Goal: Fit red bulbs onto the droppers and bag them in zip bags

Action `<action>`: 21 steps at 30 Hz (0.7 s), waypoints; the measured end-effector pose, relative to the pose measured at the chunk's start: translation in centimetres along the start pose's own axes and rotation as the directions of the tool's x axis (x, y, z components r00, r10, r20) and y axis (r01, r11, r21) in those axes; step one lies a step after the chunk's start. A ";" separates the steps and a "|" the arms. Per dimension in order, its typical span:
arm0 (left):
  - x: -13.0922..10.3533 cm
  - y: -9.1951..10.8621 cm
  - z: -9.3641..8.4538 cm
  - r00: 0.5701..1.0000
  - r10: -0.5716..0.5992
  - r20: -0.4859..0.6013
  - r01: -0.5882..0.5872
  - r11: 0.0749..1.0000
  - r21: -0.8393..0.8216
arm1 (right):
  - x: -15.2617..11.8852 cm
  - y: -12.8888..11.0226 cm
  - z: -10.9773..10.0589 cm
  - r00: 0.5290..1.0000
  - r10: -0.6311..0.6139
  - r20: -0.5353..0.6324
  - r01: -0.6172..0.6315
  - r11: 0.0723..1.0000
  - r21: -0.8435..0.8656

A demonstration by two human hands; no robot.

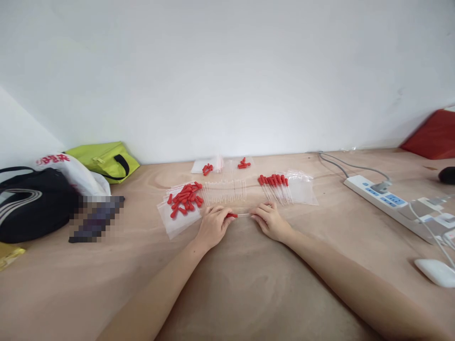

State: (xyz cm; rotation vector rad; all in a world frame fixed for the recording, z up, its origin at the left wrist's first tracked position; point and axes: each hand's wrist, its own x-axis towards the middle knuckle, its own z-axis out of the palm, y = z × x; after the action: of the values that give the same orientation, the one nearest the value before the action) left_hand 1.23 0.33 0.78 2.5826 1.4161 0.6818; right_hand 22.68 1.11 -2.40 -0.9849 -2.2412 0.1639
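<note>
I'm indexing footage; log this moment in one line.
left hand: holds red bulb | right hand: holds thin tube | tube end: at bulb | loose bulbs: on bag

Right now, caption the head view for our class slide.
Left hand grips a red bulb, right hand a thin tube, near loose red bulbs and red-topped tubes.

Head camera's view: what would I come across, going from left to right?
Black bag, green bag, red bulb pile, left hand, red-ended tube, right hand, power strip.
</note>
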 end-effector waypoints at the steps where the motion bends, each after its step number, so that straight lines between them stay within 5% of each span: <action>1: 0.0 0.0 0.0 1.000 0.019 -0.003 -0.019 1.000 -0.010 | 0.0 0.0 0.0 1.000 -0.003 0.000 0.003 1.000 0.001; 7: -0.1 -0.1 0.1 0.992 0.128 0.019 -0.126 0.987 -0.096 | 0.0 0.3 0.0 0.999 -0.044 0.013 0.044 0.999 0.013; 21: -0.1 0.1 0.1 0.987 0.155 -0.037 -0.158 0.982 -0.101 | 0.2 -0.1 -0.2 0.997 -0.078 -0.020 0.077 0.995 -0.058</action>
State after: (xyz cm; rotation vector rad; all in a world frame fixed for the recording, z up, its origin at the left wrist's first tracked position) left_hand 1.25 0.19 0.71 2.6322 1.1601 0.7941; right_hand 22.64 1.09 -2.12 -0.9229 -2.2708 0.0548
